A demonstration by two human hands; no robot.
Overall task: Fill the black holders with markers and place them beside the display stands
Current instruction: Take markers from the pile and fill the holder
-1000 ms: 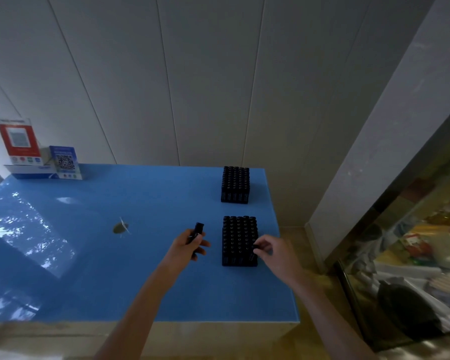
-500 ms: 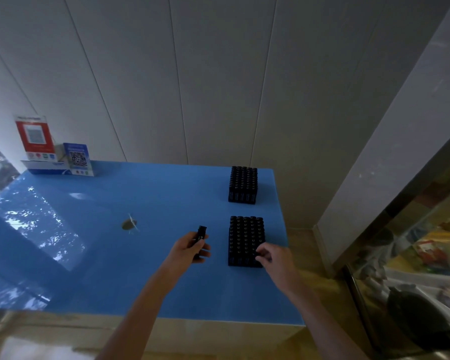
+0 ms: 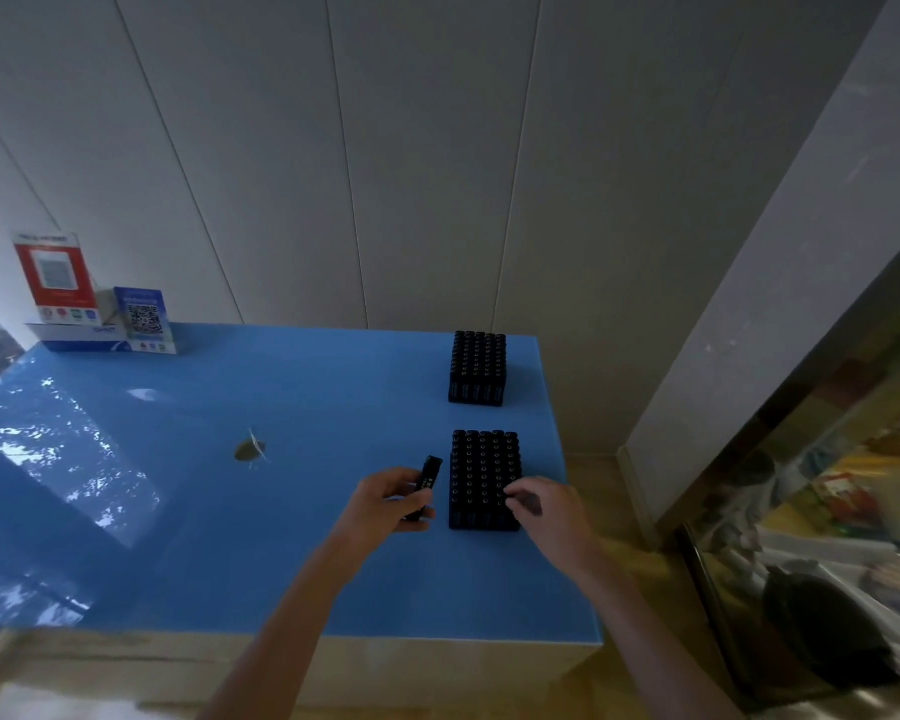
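Two black holders packed with black markers stand on the blue table [image 3: 292, 553] near its right edge: a near holder [image 3: 476, 472] and a far holder [image 3: 478, 367]. My left hand [image 3: 380, 504] grips a single black marker [image 3: 426, 483] just left of the near holder. My right hand [image 3: 544, 504] rests at the near holder's front right corner, its fingertips pinching the top of a marker there. Two display stands, a red one [image 3: 55, 275] and a blue one [image 3: 144, 319], stand at the table's far left against the wall.
A small brownish object [image 3: 250, 450] lies mid-table. White wall panels rise behind the table. To the right, past the table's edge, is a floor gap and a glass case [image 3: 827, 511] of cluttered goods. The table's front edge is close to me.
The view has shifted slightly. My right hand has crept a little further over the near holder's front right corner. My left hand keeps the marker in about the same place.
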